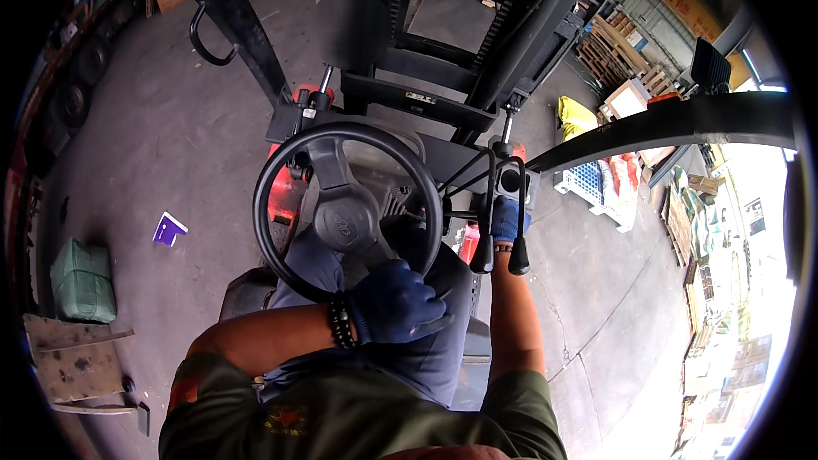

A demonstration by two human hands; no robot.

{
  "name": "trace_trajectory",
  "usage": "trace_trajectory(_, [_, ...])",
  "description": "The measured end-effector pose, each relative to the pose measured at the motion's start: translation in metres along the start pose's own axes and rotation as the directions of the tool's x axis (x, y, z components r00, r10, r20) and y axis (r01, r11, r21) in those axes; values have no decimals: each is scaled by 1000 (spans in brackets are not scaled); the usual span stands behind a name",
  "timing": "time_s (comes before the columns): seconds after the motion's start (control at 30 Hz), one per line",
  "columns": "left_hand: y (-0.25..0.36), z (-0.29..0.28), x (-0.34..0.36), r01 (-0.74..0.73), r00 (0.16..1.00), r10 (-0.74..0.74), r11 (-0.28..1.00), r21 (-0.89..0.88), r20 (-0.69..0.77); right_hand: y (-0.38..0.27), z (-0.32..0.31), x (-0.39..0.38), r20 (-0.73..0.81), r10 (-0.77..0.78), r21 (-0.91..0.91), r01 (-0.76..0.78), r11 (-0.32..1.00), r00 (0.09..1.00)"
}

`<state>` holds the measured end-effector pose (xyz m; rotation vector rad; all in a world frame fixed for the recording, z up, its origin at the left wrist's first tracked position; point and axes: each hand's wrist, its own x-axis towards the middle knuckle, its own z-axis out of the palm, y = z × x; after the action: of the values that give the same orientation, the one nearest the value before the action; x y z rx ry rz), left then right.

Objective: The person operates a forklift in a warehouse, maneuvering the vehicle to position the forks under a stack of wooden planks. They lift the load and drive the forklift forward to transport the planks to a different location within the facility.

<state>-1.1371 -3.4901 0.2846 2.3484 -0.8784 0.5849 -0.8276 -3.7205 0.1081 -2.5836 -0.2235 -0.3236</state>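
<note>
I sit at a forklift's black steering wheel [263, 204]. My left hand [397, 302], in a blue glove with a beaded bracelet at the wrist, is closed over the wheel's lower rim. My right hand [509, 220], also gloved in blue, reaches forward behind two black control levers [520, 257]. It is beside the dark panel at the levers' base. The levers cover part of this hand, and its fingers are hidden, so I cannot see what they touch.
Ahead stands the forklift's black mast [426, 68]. A purple-and-white packet [169, 229] and a green wrapped bale [83, 281] lie on the left floor. At right are a yellow sack [577, 117], a blue-and-white crate [583, 181] and wooden pallets [611, 49]. Tyres [72, 104] line the far left.
</note>
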Motion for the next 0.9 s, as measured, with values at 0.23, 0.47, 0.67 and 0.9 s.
trace_trajectory(0.23, [-44,-100,-122,309,942,-290,946,100,-166,1,-4,-10,2,4,3,-4,1000,1000])
trace_trajectory(0.47, [-121,-147,-79,566,677,-608,790,-235,-415,-14,-8,-11,20,-16,26,15,1000,1000])
trace_trajectory(0.67, [-110,-179,-25,513,672,-588,808,-289,-450,-31,-36,-20,19,-21,39,20,999,1000])
trace_trajectory(0.9, [-66,-193,-81,528,744,-478,849,-27,-467,-65,-91,-69,76,-36,72,31,997,996])
